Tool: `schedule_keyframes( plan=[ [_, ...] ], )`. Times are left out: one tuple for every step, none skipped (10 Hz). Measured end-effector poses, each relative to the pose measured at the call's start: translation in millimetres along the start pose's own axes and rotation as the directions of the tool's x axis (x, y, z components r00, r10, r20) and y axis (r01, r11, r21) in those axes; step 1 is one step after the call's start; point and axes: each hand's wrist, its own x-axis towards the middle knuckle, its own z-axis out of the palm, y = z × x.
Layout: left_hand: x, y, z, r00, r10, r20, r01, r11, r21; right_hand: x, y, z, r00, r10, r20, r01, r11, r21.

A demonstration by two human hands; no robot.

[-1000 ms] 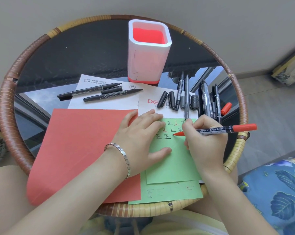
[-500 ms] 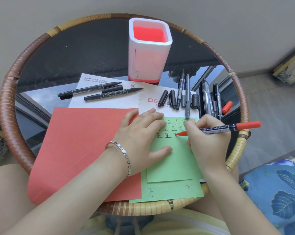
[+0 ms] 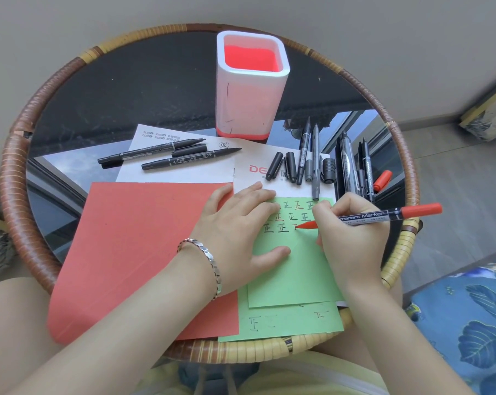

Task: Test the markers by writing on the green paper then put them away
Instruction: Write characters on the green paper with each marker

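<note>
- The right hand [image 3: 352,240] is pinching the red marker [image 3: 383,216], its tip touching the green paper [image 3: 292,280] at the table's 5 o'clock.
- The left hand [image 3: 238,235] is lying flat, fingers straight, pressing the paper's 9 o'clock edge.
- Testing is under way; the next move is probably recapping, then dropping it upright into the holder [image 3: 249,109] at 12 o'clock.

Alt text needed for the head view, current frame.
A person's right hand writes with a red marker on green paper while the left hand presses the sheet flat. Black markers and loose caps lie beyond it on a round wicker-rimmed table, beside a white-and-red pen holder.
</note>
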Motion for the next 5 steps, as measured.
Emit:
schedule_keyframes(
  plan=[
    [0.3,-0.2,-0.1,1.000,0.002,0.002,-0.002,1.000,0.000,-0.3,0.4,0.4,1.000,0.000,0.022,0.001,1.000,-0.006],
    [0.2,-0.1,-0.2,1.000,0.003,0.003,-0.003,1.000,0.003,-0.4,0.7,0.4,1.000,0.001,0.016,-0.001,1.000,-0.010],
    [0.1,0.0,0.0,1.000,0.001,0.000,-0.001,1.000,-0.001,-0.7,0.5,-0.5,1.000,0.004,0.013,-0.004,1.000,-0.012],
    [0.0,0.2,0.0,1.000,0.002,-0.003,-0.002,1.000,0.000,-1.3,-0.4,-0.6,1.000,0.004,0.029,-0.004,1.000,-0.006],
    [-0.1,0.2,0.1,1.000,0.002,0.001,-0.002,1.000,0.000,-1.4,0.3,0.2,1.000,-0.006,0.031,0.006,1.000,-0.017]
  ],
)
